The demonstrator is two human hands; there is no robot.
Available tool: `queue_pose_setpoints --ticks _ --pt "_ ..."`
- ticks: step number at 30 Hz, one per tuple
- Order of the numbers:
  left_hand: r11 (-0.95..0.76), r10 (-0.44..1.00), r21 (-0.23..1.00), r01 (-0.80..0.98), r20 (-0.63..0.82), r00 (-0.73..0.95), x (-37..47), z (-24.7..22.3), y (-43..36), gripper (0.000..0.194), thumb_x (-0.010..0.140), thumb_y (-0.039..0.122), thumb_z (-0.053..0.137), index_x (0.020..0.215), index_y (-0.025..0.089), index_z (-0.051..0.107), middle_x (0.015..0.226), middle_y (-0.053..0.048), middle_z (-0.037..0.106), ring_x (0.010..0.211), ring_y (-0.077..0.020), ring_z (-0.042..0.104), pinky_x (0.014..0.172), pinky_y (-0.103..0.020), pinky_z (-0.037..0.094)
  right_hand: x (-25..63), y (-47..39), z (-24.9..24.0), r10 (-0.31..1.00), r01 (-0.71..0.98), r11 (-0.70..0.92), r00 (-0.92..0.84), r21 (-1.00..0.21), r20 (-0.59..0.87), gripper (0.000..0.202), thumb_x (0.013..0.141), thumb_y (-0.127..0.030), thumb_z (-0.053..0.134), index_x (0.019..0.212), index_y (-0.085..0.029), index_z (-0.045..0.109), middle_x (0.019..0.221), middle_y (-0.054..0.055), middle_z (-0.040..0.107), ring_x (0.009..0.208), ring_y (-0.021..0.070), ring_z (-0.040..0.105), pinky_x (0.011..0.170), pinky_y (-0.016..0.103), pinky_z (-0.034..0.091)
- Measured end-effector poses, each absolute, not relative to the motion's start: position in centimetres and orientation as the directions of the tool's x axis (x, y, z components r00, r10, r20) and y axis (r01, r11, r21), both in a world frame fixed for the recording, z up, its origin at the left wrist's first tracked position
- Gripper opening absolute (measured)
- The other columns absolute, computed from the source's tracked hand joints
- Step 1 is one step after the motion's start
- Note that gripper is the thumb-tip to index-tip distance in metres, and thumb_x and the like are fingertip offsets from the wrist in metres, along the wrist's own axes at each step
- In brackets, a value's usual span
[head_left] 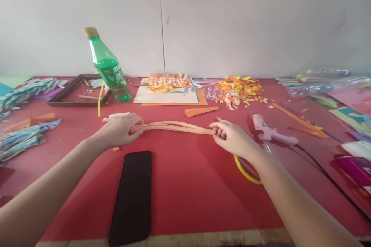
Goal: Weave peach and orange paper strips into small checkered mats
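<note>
Black phone (131, 197) nearest my camera; past it, I see left hand (123, 128) and right hand (232, 136) each pinching the pale orange strips (174, 127) — stretched between them over the red table (188, 189). Outward, a pink glue gun (263, 130) lies right — a green bottle (108, 70) stands farther left.

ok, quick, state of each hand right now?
Left hand: closed, holding the strips.
Right hand: closed, fingertips holding the same strips at their right end.
</note>
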State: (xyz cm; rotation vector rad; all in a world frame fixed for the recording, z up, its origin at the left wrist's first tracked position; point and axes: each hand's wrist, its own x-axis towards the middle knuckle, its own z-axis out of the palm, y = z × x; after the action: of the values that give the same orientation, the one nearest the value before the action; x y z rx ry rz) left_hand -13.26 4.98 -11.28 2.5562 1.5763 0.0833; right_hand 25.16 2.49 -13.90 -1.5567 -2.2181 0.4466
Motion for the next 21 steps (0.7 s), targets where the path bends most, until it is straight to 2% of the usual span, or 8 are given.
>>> queue_pose_setpoints --ticks 4,16,21 --pt "-0.442 0.891 0.142 0.886 -0.045 0.451 -13.01 -11.36 4.97 0.021 0.088 0.039 0.048 0.097 0.024 0.060 0.097 -0.006 0.068 0.087 -0.0264 0.066 0.071 -0.036 0.042 24.84 2.40 -13.77 0.943 0.818 0.327 -0.310 -0.474 0.116 0.030 0.080 -0.014 0.054 0.107 -0.016 0.067 0.086 0.005 0.066 0.070 0.0168 0.066 0.068 0.030 0.055" --pt "-0.417 0.898 0.159 0.895 -0.082 0.432 -13.75 -10.95 5.27 0.022 0.089 0.039 0.049 0.098 0.023 0.060 0.091 -0.004 0.067 0.089 -0.0266 0.064 0.076 -0.037 0.040 24.92 2.38 -13.32 0.963 0.826 0.261 -0.261 -0.499 0.071 0.023 0.084 -0.018 0.058 0.105 -0.016 0.068 0.086 0.006 0.069 0.071 0.0173 0.067 0.069 0.030 0.056" --pt "-0.399 0.908 0.150 0.905 -0.075 0.413 -13.49 -10.83 5.11 0.024 0.088 0.039 0.049 0.097 0.022 0.062 0.087 -0.005 0.066 0.086 -0.0272 0.064 0.073 -0.035 0.041 24.73 2.30 -13.16 0.969 0.834 0.234 -0.239 -0.500 0.054 0.024 0.084 -0.016 0.058 0.106 -0.016 0.069 0.087 0.006 0.070 0.073 0.0174 0.068 0.070 0.030 0.056"
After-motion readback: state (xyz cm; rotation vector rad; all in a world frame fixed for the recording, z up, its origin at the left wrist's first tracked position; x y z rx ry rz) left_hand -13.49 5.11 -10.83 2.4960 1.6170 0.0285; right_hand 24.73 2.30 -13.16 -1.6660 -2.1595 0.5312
